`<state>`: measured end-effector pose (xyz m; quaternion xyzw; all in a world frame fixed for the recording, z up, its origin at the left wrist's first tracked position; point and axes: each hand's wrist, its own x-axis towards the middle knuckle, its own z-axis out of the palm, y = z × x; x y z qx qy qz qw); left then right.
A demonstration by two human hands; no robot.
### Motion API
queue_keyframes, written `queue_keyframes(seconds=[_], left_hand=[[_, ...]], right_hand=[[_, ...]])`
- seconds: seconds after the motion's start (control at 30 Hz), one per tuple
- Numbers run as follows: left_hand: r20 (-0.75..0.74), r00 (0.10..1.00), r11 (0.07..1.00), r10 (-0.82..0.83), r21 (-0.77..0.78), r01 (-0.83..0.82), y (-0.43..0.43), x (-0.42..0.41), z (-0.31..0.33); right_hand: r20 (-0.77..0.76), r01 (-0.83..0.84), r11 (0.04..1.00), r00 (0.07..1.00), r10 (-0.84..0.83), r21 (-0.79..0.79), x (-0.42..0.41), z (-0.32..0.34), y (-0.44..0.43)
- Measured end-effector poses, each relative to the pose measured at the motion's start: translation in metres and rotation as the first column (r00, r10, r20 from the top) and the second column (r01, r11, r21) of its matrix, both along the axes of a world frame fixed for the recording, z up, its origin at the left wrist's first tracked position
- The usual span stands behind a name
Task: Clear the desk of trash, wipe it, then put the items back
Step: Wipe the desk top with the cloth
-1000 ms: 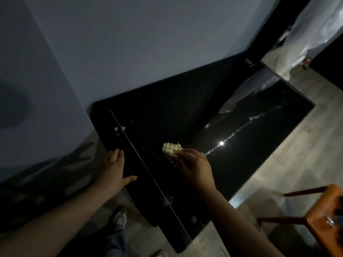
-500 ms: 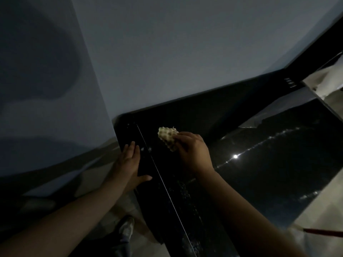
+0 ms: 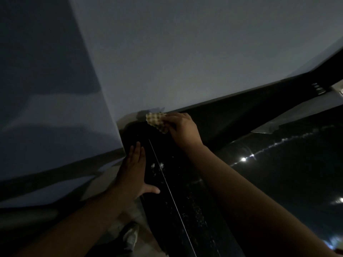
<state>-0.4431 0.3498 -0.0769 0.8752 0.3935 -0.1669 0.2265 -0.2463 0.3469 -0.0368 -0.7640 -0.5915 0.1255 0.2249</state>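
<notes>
Wiping stage judged in progress. The right hand [image 3: 182, 128] grasps the waffle-textured cloth [image 3: 156, 121] at the counter's [image 3: 187, 210] far corner, against the wall [image 3: 185, 52]. The left hand [image 3: 132, 171] lies flat on the counter's left edge, fingers straight. White specks [image 3: 159, 166] show beside the seam, so wiping is unfinished. Returning items is not yet done.

A glossy black table [image 3: 278, 182], set into a grey wall [image 3: 185, 52] corner, is seen flecked with white specks [image 3: 161, 165]; a waffle-textured cloth [image 3: 156, 121] is pressed at its far corner.
</notes>
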Motion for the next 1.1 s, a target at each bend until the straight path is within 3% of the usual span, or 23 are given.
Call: queue_keyframes(seconds=[0.2, 0.47, 1.1], left_hand=[[-0.023, 1.0, 1.0, -0.012, 0.017, 0.013, 0.001, 0.0, -0.005], [0.032, 0.999, 1.0, 0.005, -0.025, -0.004, 0.0, -0.002, -0.005], [0.062, 0.996, 0.997, 0.064, -0.053, -0.061, -0.001, 0.002, -0.001]], right_hand=[[-0.031, -0.085, 0.996, 0.996, 0.084, -0.011, -0.005, -0.025, 0.039], [-0.228, -0.045, 0.999, 0.973, 0.048, 0.017, -0.011, -0.07, 0.04], [-0.21, -0.047, 0.997, 0.976, 0.059, 0.062, -0.009, -0.082, -0.013]])
